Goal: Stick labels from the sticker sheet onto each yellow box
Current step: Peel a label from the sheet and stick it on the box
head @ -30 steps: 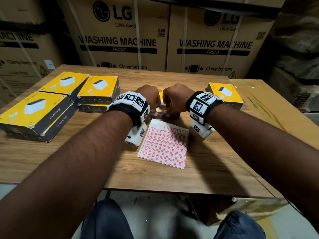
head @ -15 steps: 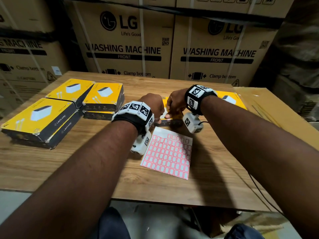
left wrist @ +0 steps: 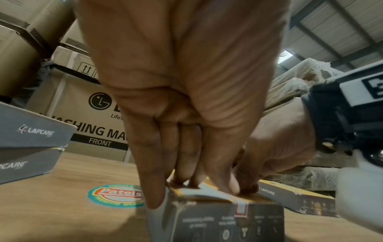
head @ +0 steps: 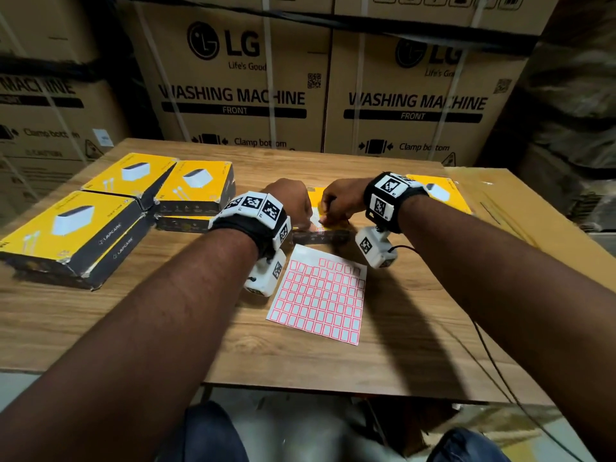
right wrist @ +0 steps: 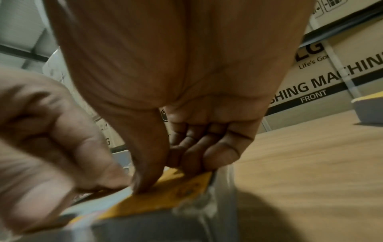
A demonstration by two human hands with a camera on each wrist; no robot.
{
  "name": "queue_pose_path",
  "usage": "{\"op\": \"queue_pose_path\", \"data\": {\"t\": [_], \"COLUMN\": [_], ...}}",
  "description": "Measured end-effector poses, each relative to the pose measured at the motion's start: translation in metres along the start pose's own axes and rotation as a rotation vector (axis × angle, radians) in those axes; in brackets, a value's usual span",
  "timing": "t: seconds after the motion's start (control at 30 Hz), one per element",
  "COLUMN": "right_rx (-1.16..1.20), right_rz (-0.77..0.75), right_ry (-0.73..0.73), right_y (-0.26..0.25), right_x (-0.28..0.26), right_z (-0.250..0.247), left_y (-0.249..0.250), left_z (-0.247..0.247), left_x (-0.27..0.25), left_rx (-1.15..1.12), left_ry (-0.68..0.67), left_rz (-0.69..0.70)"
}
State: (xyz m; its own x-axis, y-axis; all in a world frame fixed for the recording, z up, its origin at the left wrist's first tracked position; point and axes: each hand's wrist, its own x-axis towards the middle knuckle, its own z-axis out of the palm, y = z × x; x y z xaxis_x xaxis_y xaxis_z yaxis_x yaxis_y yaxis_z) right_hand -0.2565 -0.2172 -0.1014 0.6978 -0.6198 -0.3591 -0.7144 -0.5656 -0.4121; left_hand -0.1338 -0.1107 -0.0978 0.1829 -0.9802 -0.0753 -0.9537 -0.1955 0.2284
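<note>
Two hands meet over one yellow box point(head: 328, 230) near the middle of the desk point(head: 100, 315), just beyond the far edge of the sticker sheet point(head: 318, 300). The left hand point(head: 290, 201) lies on top of the box with its fingers together and bent downward: the fingertips point(left wrist: 184, 178) press on the yellow top at the near left corner, while the thumb point(left wrist: 153, 185) hangs over that corner against the dark side wall. The right hand point(head: 340, 198) has its fingers curled in; its thumb tip point(right wrist: 143, 185) bears down on the yellow top close to the near edge, right beside the left hand's fingers. A small white label with a red border point(left wrist: 241, 207) is folded over the near top edge of the box and runs down its dark front face, just below both sets of fingertips. Whether the right hand pinches a label cannot be told.

The sticker sheet lies flat toward the near edge of the desk, several cells in its far row peeled. Four more yellow boxes point(head: 73, 228) are grouped at the left edge, some stacked, and another yellow box point(head: 443, 191) sits toward the far right corner, behind the right wrist. Large washing machine cartons point(head: 240, 95) stand behind the desk.
</note>
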Motion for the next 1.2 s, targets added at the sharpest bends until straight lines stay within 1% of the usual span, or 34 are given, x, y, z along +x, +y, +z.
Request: {"op": "queue_pose_path", "data": {"t": [0.1, 0.2, 0.33, 0.5, 0.67, 0.73, 0.83, 0.97, 1.1, 1.2], "right_rx": [0.035, 0.072, 0.0, -0.007, -0.203, -0.232, -0.187, -0.155, -0.128, -0.088], "right_rz": [-0.032, -0.061, -0.058, -0.057, -0.05, -0.06, -0.055, -0.049, -0.053, -0.054], "right_ry": [0.002, 0.001, 0.042, 0.087, 0.199, 0.235, 0.211, 0.149, 0.158, 0.199], "right_y": [0.008, 0.016, 0.016, 0.012, 0.003, 0.002, 0.001, 0.006, 0.007, 0.01], "right_x": [-0.011, -0.025, -0.031, -0.035, -0.027, -0.026, -0.029, -0.032, -0.035, -0.038], "right_z": [0.006, 0.009, 0.011, 0.014, 0.028, 0.03, 0.025, 0.02, 0.02, 0.023], "left_y": [0.009, 0.02, 0.03, 0.022, 0.015, 0.012, 0.011, 0.022, 0.032, 0.032], "left_z": [0.004, 0.009, 0.013, 0.011, 0.01, 0.009, 0.008, 0.011, 0.016, 0.008], "left_x": [0.0, 0.0, -0.003, 0.003, 0.001, -0.001, -0.005, -0.008, -0.013, -0.016], "left_rx": [0.041, 0.081, 0.089, 0.073, 0.055, 0.041, 0.053, 0.154, 0.258, 0.281], "left_ry": [0.075, 0.119, 0.149, 0.154, 0.144, 0.128, 0.093, 0.08, 0.094, 0.04], "left_rz": [-0.029, -0.04, -0.076, -0.119, -0.095, -0.079, -0.058, -0.003, 0.061, 0.081]}}
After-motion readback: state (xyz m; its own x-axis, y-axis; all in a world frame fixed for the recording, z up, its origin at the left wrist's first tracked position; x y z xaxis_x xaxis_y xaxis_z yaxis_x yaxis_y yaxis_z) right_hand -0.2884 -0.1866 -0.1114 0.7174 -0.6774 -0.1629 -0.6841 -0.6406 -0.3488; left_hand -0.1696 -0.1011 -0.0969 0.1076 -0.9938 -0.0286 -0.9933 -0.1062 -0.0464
